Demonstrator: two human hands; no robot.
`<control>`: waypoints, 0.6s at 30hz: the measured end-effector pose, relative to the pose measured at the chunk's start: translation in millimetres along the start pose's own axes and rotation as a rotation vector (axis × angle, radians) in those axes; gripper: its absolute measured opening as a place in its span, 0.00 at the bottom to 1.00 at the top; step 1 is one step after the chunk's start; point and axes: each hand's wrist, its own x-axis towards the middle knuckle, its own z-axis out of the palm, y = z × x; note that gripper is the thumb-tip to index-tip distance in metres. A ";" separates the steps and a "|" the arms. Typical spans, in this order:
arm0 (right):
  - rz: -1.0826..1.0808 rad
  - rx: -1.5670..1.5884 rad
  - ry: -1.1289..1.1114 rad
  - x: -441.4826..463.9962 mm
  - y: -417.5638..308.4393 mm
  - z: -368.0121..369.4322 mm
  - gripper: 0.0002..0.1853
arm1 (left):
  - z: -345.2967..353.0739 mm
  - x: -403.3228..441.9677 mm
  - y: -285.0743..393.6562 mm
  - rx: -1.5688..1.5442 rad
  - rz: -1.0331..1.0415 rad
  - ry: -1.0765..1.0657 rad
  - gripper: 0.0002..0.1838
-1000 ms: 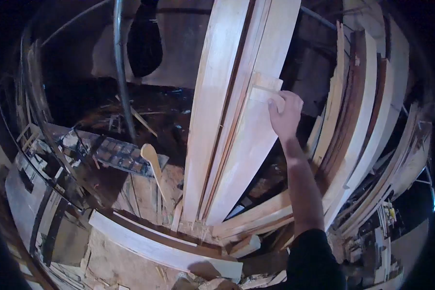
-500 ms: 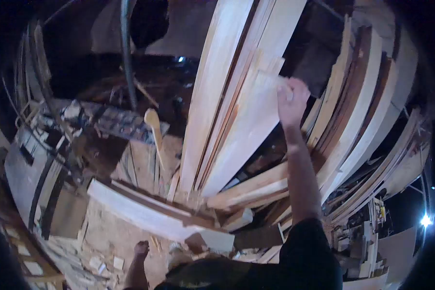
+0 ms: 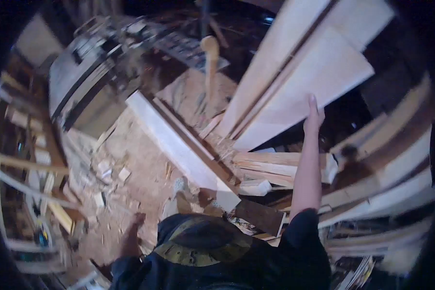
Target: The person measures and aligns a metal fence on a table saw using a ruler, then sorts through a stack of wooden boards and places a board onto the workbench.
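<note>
My right hand (image 3: 314, 116) grips the right edge of a wide, pale wooden board (image 3: 319, 72), with the thumb on its face and the fingers hidden behind. This board leans upright beside another long plank (image 3: 270, 63), their lower ends down among wood shavings. My left hand (image 3: 138, 219) hangs low over the floor, away from the boards. It is blurred, and its fingers cannot be made out. In front of my feet a pale beam (image 3: 179, 145) lies slantwise, with a thinner strip along its far side.
Wood scraps and sawdust cover the floor (image 3: 135, 150). A pale wooden piece with a rounded top (image 3: 210, 63) stands beyond the beam. Stacked planks (image 3: 386, 174) fill the right side. A shelf of timber offcuts (image 3: 38, 145) runs along the left.
My view has tilted downward and turned. My right hand has moved from near the board's top to lower along its edge. The board's top now leans further right in view.
</note>
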 end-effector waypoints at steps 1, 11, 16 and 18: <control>0.022 -0.033 -0.029 -9.9 35.6 -9.8 0.34 | -0.6 -11.3 -11.1 0.164 0.145 0.069 0.15; -0.027 -0.205 -0.047 -13.5 86.9 20.6 0.36 | 44.7 -146.6 56.8 0.739 -0.198 0.400 0.30; 0.013 -0.275 -0.040 -17.6 103.5 76.0 0.36 | 33.5 -132.3 75.9 0.594 -0.161 0.331 0.31; -0.011 -0.379 -0.038 -28.8 100.2 106.3 0.35 | 25.8 -117.6 82.9 0.608 -0.112 0.337 0.30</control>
